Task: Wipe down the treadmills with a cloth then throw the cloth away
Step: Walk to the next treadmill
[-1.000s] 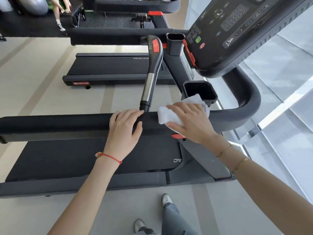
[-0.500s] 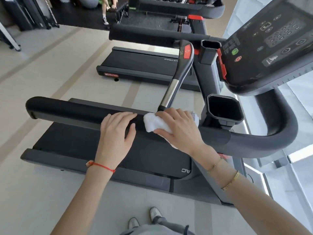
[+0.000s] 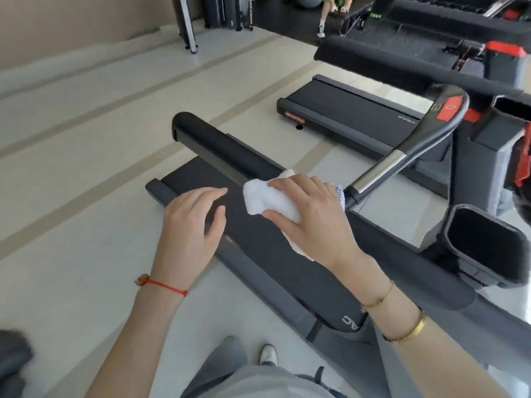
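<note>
A white cloth (image 3: 265,201) lies bunched on the black padded handrail (image 3: 224,150) of the nearest treadmill (image 3: 287,271). My right hand (image 3: 314,225) grips the cloth from above, thumb under its near edge, and presses it on the rail. My left hand (image 3: 192,225) hovers just left of the cloth with fingers loosely spread and holds nothing; it seems to be off the rail, over the belt's end. The rail's free end sticks out to the upper left.
A curved grip bar (image 3: 402,156) with a red button rises right of the cloth. A black cup holder (image 3: 482,248) sits at the right. A second treadmill (image 3: 359,116) stands behind. Far back are a person's legs (image 3: 323,15) and a metal stand (image 3: 188,27).
My right hand has slid the cloth along the handrail toward its free end. My left hand has come off the rail. The view has swung left.
</note>
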